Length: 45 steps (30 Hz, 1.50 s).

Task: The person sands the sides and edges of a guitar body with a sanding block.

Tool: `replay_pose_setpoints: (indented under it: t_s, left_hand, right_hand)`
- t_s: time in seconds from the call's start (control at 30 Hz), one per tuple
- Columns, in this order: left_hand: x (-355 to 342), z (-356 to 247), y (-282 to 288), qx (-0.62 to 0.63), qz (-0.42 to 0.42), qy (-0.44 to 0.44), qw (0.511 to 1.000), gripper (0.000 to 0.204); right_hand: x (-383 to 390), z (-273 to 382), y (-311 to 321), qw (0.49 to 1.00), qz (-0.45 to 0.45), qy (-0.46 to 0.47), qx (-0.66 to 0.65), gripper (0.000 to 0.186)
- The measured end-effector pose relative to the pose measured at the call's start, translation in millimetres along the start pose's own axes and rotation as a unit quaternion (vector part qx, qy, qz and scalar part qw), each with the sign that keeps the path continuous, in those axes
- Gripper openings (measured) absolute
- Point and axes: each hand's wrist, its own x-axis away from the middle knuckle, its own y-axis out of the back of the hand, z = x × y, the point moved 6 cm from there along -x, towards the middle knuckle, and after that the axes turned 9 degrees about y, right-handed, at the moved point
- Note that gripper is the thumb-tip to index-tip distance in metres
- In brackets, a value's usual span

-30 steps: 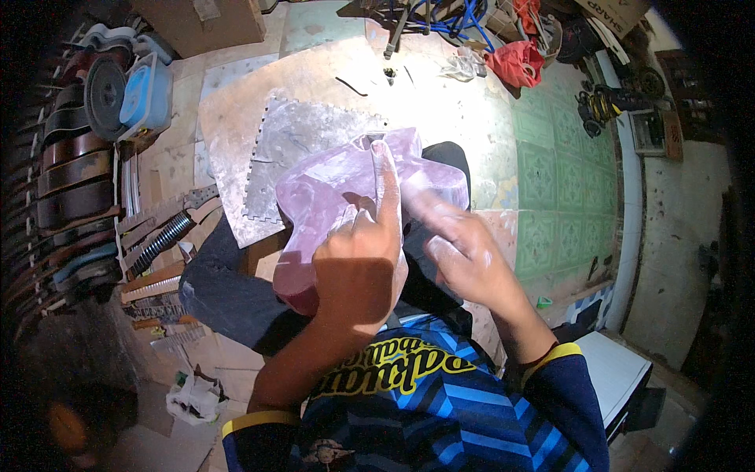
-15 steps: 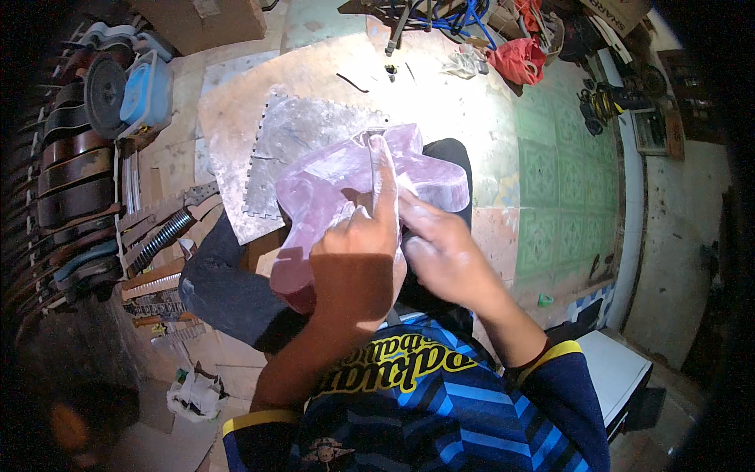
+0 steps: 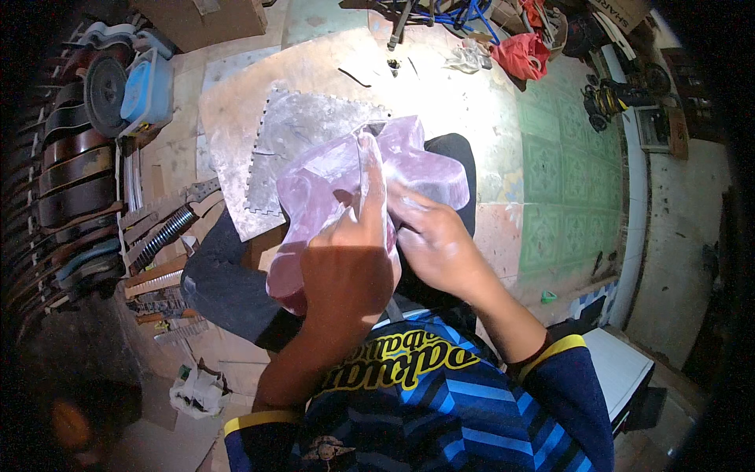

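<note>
A dusty pinkish-purple guitar body (image 3: 314, 173) rests across my lap, smeared with pale powder. A dark rectangular recess shows at its far edge. On its upper face lies the stretched index finger of my left hand (image 3: 350, 248), its tip just short of that recess. The other left fingers are curled; what they hold, if anything, is hidden. My right hand (image 3: 436, 244) is closed beside it, fingers against the body near the inner curve. White dust coats the fingers of both hands. A hard shadow crosses my left hand and the body's near-left end.
A grey interlocking foam mat (image 3: 291, 126) lies on a worn board (image 3: 224, 118) beyond my knees. Several guitar bodies (image 3: 67, 197) are racked at left, beside a blue plastic container (image 3: 145, 90). A red cloth bag (image 3: 521, 55) and a yellow-black power tool (image 3: 617, 102) lie at far right.
My left index finger has slid a little left and away from me on the guitar body. The right hand has shifted slightly left. The body's far edge sits slightly farther out.
</note>
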Motion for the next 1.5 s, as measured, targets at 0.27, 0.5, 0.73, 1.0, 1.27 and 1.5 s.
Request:
replay_pose_setpoints:
  t_s: [0.27,0.5,0.73,1.0,1.27,1.5]
  left_hand:
    - [0,16,10,0.027,-0.003,0.069,0.997,0.106]
    - [1,16,14,0.040,-0.036,0.048,0.997,0.110]
    - [-11,15,24,0.040,0.037,0.107,0.993,0.108]
    - [-35,20,48,0.125,-0.027,0.109,0.986,0.108]
    - [-52,35,54,0.078,-0.082,-0.001,0.994,0.105]
    - [-70,46,55,0.040,-0.065,0.052,0.996,0.101]
  right_hand:
    - [-6,24,-4,0.989,-0.036,0.061,0.127,0.061]
    - [-10,17,-5,0.999,-0.023,0.046,0.015,0.061]
    - [-15,11,-9,0.992,-0.044,0.096,-0.063,0.074]
    - [-37,1,-6,0.991,-0.051,0.121,-0.028,0.078]
    - [-55,6,-6,0.988,-0.057,0.108,0.090,0.082]
    - [-52,-1,-7,0.985,-0.072,0.130,0.086,0.079]
